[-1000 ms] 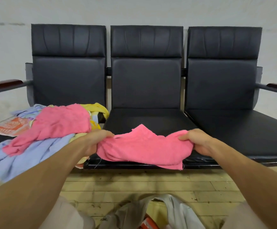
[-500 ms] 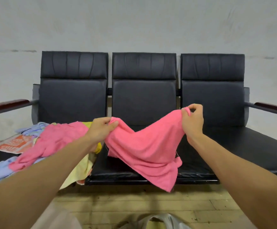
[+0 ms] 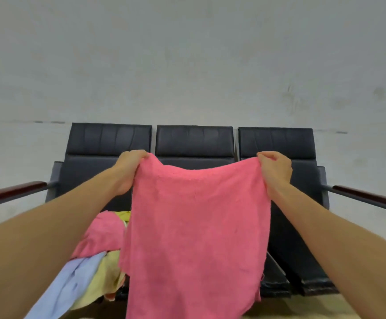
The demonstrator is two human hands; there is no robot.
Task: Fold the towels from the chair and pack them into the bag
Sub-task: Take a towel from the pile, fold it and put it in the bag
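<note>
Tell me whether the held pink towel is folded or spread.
Spread: the pink towel hangs as one flat sheet, its top corners pinched by the left hand and right hand.

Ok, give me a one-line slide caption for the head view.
Both hands, left hand and right hand, hold a pink towel up by its top corners before the black chairs.

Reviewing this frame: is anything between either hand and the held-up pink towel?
Nothing visible does. The left hand and right hand each grip a top corner of the pink towel, which hangs open in front of the chairs. The bag is out of view.
</note>
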